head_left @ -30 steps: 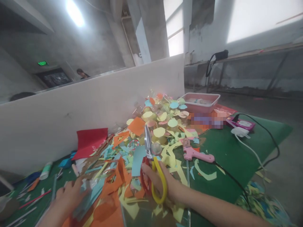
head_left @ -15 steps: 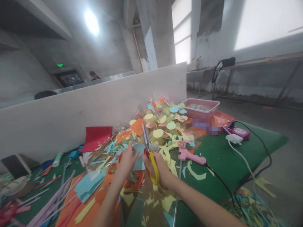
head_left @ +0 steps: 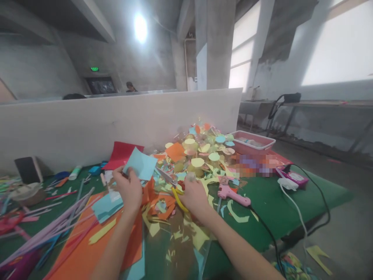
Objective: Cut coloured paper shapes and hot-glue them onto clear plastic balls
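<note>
Blue paper (head_left: 142,165) is now lifted clear of the scrap heap, its lower corner pinched by the left hand (head_left: 129,189) fingers; half a second ago that hand was down on the pile; right hand (head_left: 194,196) has swung the scissors (head_left: 170,182) from upright to pointing left at the sheet, fingers closed round the yellow handles; blade gap: cannot tell. Green surface (head_left: 276,202) strewn with offcuts; glue gun (head_left: 233,191) and pink tray (head_left: 253,142) to the right; white partition (head_left: 116,124) behind; bare concrete room.

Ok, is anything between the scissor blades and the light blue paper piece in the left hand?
Nothing visible does. The left hand holds the light blue paper square up above the paper scraps; the yellow-handled metal scissors in the right hand point at its lower right edge, blades nearly there.
</note>
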Tool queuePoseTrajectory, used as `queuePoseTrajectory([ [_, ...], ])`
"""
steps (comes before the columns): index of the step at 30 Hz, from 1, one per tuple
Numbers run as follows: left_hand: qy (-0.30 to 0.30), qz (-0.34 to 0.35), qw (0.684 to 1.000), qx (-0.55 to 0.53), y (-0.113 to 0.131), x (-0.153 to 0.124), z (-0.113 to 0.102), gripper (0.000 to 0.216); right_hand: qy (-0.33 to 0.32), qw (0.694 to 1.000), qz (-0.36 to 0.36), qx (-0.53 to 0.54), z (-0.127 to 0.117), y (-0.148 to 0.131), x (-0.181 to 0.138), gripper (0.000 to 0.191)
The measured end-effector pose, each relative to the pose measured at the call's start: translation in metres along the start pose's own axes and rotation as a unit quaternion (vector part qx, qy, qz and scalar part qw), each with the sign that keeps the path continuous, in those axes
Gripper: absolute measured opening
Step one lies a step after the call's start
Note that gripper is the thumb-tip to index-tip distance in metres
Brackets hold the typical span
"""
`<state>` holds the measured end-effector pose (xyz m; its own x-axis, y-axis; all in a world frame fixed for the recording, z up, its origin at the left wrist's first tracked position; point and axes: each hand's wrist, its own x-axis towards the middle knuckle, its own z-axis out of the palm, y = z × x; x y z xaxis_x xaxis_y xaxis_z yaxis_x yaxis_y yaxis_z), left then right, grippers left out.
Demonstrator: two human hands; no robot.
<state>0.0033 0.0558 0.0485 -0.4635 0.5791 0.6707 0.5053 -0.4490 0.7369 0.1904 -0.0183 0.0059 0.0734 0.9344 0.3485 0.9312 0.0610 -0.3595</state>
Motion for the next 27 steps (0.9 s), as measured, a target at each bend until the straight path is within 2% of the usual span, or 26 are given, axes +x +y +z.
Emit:
queuePoseTrajectory([
  [2,0.023,0.016,0.999,-0.023,0.002,-0.003,0.002,0.016,-0.016,1.0,-0.011,-0.018,-0.004,0.002,0.001,0.038],
  [5,0.016,0.058,0.997,-0.05,0.009,-0.012,0.005,0.016,-0.02,0.999,-0.032,-0.029,-0.01,0.005,0.001,0.036],
  [8,-0.025,0.097,0.993,-0.061,0.015,-0.026,0.008,0.013,-0.029,0.997,-0.059,-0.039,-0.012,0.007,-0.001,0.033],
  [12,-0.11,0.195,0.973,-0.059,0.014,-0.044,0.012,0.01,-0.052,0.992,-0.101,-0.049,-0.009,0.008,-0.005,0.029],
  [14,-0.148,0.211,0.964,-0.058,0.012,-0.052,0.016,0.01,-0.065,0.989,-0.125,-0.05,-0.007,0.008,-0.007,0.026],
  [16,-0.169,0.177,0.967,-0.07,0.012,-0.057,0.019,0.011,-0.072,0.986,-0.142,-0.052,-0.005,0.009,-0.008,0.02],
  [19,-0.169,0.079,0.978,-0.093,0.018,-0.064,0.022,0.012,-0.048,0.989,-0.135,-0.049,-0.007,0.007,-0.006,0.017],
  [24,-0.144,-0.103,0.979,-0.104,0.027,-0.068,0.022,0.018,0.073,0.994,-0.085,-0.011,-0.013,0.002,-0.001,0.027],
  [27,-0.141,-0.169,0.968,-0.121,0.025,-0.069,0.024,0.017,0.123,0.982,-0.146,-0.003,-0.013,0.003,-0.001,0.041],
])
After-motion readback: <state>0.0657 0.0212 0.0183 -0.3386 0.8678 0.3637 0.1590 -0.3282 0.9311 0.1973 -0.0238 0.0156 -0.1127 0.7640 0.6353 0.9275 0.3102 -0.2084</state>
